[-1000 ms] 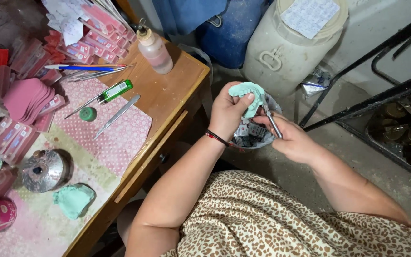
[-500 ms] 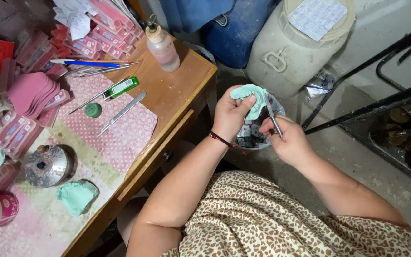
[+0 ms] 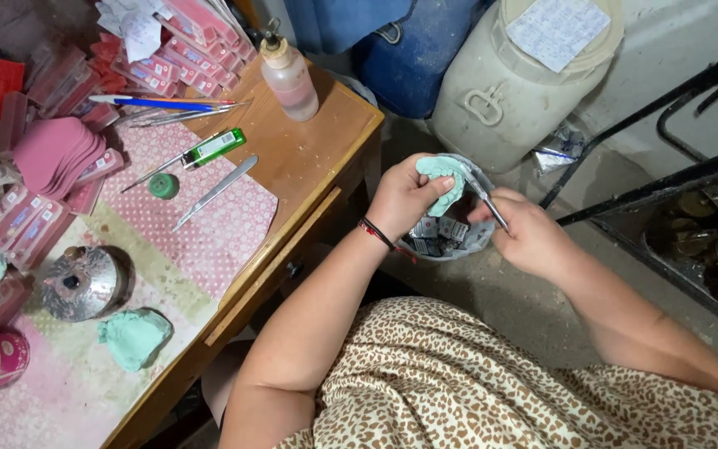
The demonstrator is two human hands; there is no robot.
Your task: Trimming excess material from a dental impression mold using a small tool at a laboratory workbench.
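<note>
Left hand (image 3: 405, 199) is curling closed around a pale green horseshoe-shaped cast (image 3: 442, 176), gripping it between thumb and fingers and holding it up off the table, out past the table's right edge. Right hand (image 3: 529, 237) is pinching a thin metal tool (image 3: 482, 193) in a closed grip, the tool's tip reaching up to touch the cast's right side. Both hands are hovering just above a small plastic bin (image 3: 450, 237) with scraps showing inside, standing on the floor beside the table. A dark band is sitting on the left wrist. On the wooden table (image 3: 317, 158) a pink dotted mat (image 3: 209, 233) is lying with a metal spatula (image 3: 213, 193) across it, a green-labelled tube (image 3: 213, 147) and its round green cap (image 3: 162, 185) near it. A clear bottle (image 3: 290, 79) with pinkish liquid is standing upright near the table's far corner. Further left, pink wax sheets (image 3: 56, 154) are stacked among flat pink boxes, and a second green cast (image 3: 135, 337) is resting near the table's front edge beside a round grey metal piece (image 3: 81, 283). A large whitish plastic drum (image 3: 525, 75) is standing on the floor behind the hands.
</note>
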